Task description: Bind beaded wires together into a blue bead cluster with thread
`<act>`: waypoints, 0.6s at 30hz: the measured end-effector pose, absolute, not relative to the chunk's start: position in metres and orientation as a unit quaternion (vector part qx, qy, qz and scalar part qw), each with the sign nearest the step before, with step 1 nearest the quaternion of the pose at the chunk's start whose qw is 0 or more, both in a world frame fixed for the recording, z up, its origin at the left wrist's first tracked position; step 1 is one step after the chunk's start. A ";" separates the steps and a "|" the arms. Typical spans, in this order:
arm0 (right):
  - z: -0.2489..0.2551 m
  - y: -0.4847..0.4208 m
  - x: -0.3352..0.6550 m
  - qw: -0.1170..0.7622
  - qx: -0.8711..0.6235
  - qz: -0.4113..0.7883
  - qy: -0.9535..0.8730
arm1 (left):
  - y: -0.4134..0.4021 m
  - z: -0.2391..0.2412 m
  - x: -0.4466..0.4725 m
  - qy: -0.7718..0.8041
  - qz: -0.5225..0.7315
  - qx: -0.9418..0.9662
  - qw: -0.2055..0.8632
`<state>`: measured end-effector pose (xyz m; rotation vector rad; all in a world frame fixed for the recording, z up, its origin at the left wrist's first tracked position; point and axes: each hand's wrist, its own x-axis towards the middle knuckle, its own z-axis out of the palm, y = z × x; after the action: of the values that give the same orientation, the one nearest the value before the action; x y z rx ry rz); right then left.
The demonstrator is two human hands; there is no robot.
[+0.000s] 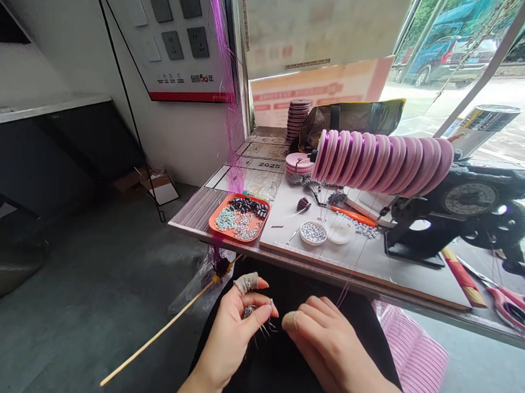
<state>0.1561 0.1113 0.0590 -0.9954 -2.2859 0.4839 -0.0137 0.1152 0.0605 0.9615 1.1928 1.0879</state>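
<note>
My left hand (235,323), with a wrapped finger, is closed in a pinch over my lap. Between its thumb and fingers is a small bunch of silver fish hooks (264,330), their thin shanks pointing down. Just right of it, apart, my right hand (325,340) is closed with its fingers curled and a covering on one fingertip. Thin purple fishing line (348,280) runs from the table down to this hand; its fingertips are hidden. Above my hands, an orange tray (212,223) holds black, turquoise and silver small parts, and a white dish (313,242) holds silvery beads.
A row of pink spools (383,162) sits on a black winding machine (469,198) at the table's right. Scissors (512,306) lie by the right edge. Purple strands (231,124) hang at the left, above a wooden stick (158,333). Hook bunches (337,198) lie on the white board (283,221).
</note>
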 end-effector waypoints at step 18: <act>0.067 0.112 0.156 0.302 -0.381 0.216 -0.847 | 0.111 0.066 -0.012 0.564 0.470 0.452 0.506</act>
<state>0.1558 0.1116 0.0675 -1.0098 -2.2459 0.5729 -0.0120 0.1110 0.0655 1.0890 1.3610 1.1342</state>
